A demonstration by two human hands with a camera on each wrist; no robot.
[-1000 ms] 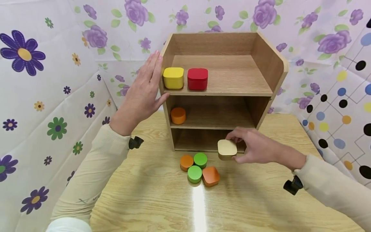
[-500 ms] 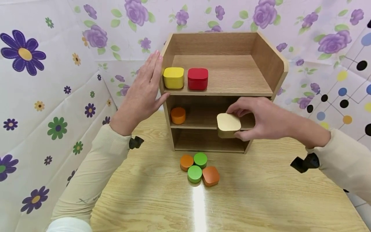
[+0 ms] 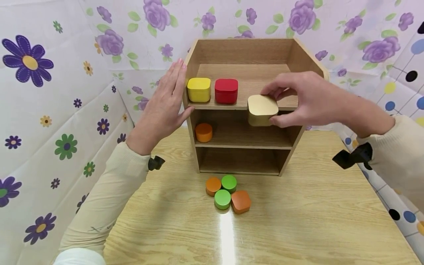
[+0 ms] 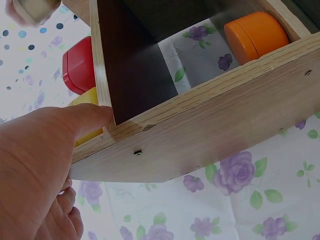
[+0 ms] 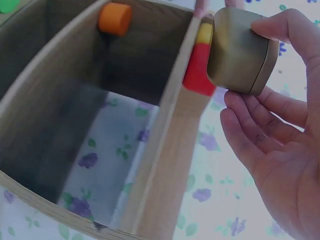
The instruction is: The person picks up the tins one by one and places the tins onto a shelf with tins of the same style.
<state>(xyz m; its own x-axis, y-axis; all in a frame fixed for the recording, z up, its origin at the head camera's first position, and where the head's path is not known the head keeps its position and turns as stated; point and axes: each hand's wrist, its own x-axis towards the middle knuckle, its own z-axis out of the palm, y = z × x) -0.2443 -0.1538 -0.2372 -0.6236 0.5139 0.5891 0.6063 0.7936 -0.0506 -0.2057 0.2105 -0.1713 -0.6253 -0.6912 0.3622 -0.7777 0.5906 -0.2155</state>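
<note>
My right hand (image 3: 306,97) pinches a pale gold, rounded-square lidded box (image 3: 262,110) between thumb and fingers. It hangs in front of the top shelf's front edge, right of a red box (image 3: 226,91) and a yellow box (image 3: 198,89) standing on that shelf. In the right wrist view the gold box (image 5: 240,50) shows its lid seam. My left hand (image 3: 162,103) rests with straight fingers along the left side of the wooden shelf unit (image 3: 251,106). Its thumb touches the front edge, as the left wrist view shows. A round orange box (image 3: 203,132) sits on the middle shelf's left end.
On the wooden table (image 3: 165,221) before the unit lie two round green boxes (image 3: 222,199), a round orange one (image 3: 213,186) and an orange rounded-square one (image 3: 241,201). Flowered sheets (image 3: 66,110) hang at the back and left, a dotted one (image 3: 394,92) at the right.
The right hand has raised the gold box from near the bottom shelf, past the middle shelf, to the top shelf's edge. The left hand has stayed in place.
</note>
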